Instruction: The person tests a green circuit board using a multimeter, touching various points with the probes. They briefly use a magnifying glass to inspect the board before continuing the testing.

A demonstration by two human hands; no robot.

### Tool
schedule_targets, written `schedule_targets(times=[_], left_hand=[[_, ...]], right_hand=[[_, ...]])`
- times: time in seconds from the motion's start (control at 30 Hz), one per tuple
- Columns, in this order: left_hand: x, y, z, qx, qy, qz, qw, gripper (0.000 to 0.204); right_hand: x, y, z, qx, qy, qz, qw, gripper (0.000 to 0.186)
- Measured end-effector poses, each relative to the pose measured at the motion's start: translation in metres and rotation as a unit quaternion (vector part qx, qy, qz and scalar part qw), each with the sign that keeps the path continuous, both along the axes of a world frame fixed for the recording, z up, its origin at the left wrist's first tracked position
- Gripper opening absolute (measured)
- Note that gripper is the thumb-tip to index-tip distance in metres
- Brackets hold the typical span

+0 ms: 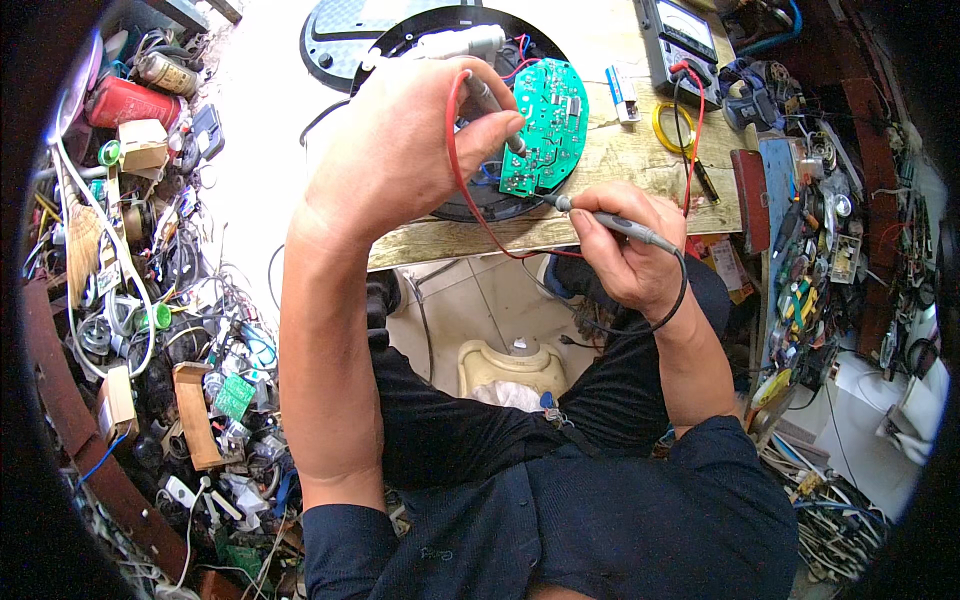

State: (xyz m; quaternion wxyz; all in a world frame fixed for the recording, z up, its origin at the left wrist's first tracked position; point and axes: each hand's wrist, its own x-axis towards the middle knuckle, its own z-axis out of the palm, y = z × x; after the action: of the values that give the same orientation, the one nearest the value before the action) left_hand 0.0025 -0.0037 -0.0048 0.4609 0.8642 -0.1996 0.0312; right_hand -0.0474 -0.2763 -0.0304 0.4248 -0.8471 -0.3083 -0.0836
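A green circuit board (562, 125) stands tilted in a round black housing (395, 38) on the wooden table. My left hand (400, 150) grips a grey test probe (484, 95) with a red lead, its tip pointing down at the board's left part. In my right hand (640, 250) is a second grey test probe (622, 225) on a black lead; its tip is at the board's lower edge. Whether either tip touches metal is too small to tell. At the back right lies an analog multimeter (684, 38) with a red and a black plug in it.
Beside the board on the table (610, 165) are a small blue-and-white box (621, 95), a yellow ring-shaped roll (657, 130) and a thin black stick (706, 184). A round grey lid (345, 30) lies behind. Crowded parts and cables fill both sides; a cream stool (475, 365) stands below.
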Motion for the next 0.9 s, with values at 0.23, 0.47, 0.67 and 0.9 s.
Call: schedule_targets(times=[0.23, 0.47, 0.67, 0.9], left_hand=[[0.001, 0.000, -0.001, -0.007, 0.014, -0.006, 1.000, 0.019], [-0.001, 0.000, -0.001, -0.002, 0.024, 0.000, 1.000, 0.019], [-0.001, -0.002, 0.003, 0.008, 0.035, 0.001, 0.999, 0.017], [-0.004, -0.004, 0.011, -0.013, 0.065, 0.012, 0.998, 0.018]], right_hand=[[0.001, 0.000, -0.001, 0.005, -0.006, 0.000, 1.000, 0.015], [-0.001, 0.000, -0.001, 0.004, 0.006, -0.003, 1.000, 0.015], [-0.001, 0.000, -0.003, 0.018, 0.007, 0.000, 1.000, 0.016], [0.001, -0.001, -0.001, 0.015, 0.012, 0.002, 1.000, 0.018]])
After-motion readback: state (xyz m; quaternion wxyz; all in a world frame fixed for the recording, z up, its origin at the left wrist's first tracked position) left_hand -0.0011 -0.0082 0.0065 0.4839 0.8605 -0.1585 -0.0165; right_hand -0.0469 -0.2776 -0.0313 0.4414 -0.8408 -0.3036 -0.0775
